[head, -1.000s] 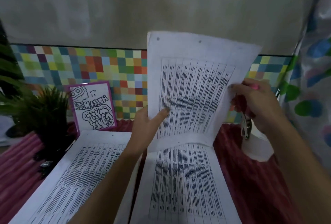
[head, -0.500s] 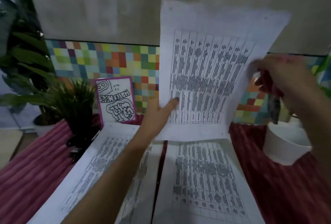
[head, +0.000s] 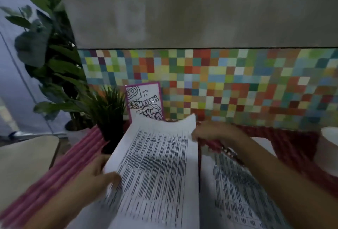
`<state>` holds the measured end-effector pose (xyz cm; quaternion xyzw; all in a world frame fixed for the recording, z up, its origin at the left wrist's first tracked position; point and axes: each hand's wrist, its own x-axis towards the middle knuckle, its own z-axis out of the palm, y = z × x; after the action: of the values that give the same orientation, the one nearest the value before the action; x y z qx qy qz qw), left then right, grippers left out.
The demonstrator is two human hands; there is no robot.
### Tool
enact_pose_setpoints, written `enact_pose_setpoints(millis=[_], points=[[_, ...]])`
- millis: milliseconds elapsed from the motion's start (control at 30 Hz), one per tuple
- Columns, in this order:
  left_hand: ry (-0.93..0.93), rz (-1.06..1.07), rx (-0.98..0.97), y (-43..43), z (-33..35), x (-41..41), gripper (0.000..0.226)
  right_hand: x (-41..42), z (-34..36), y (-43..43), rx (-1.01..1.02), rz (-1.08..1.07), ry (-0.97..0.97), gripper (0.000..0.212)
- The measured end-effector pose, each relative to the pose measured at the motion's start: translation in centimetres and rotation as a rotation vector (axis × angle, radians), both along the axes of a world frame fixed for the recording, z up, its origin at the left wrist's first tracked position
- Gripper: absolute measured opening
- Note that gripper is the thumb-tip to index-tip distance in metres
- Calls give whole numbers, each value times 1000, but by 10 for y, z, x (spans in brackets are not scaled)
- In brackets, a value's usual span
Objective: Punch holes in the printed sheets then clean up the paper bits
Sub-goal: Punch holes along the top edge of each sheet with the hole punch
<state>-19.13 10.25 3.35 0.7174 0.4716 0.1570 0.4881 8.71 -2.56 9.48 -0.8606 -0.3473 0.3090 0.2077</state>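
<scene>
Down comes the printed sheet (head: pixel 157 170) from upright to lower centre; left hand (head: pixel 98 175) pinches its left edge, right hand (head: pixel 215 135) grips its top corner and a blurred hole punch (head: pixel 228 151).

White sheets (head: pixel 161 170) with black rows of print, pink ribbed cloth (head: pixel 60 172), multicoloured checkered wall tiles (head: pixel 228 86), purple-bordered black-and-white card (head: pixel 144 100), green plants (head: pixel 53 60).

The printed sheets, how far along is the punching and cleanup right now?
Done: cannot confirm; blur hides any holes. In hand: left hand and right hand lay one printed sheet onto the left pile; the right also grips the hole punch. Left: the right stack, then sweeping up bits.
</scene>
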Motion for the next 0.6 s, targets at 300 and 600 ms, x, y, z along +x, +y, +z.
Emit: enact_pose_setpoints(millis=[300, 600], points=[[217, -143, 215, 3, -35, -19, 66, -17, -49, 21, -100, 98, -150, 30], [308, -209, 543, -2, -29, -7, 19, -8, -54, 10, 14, -75, -249, 16]])
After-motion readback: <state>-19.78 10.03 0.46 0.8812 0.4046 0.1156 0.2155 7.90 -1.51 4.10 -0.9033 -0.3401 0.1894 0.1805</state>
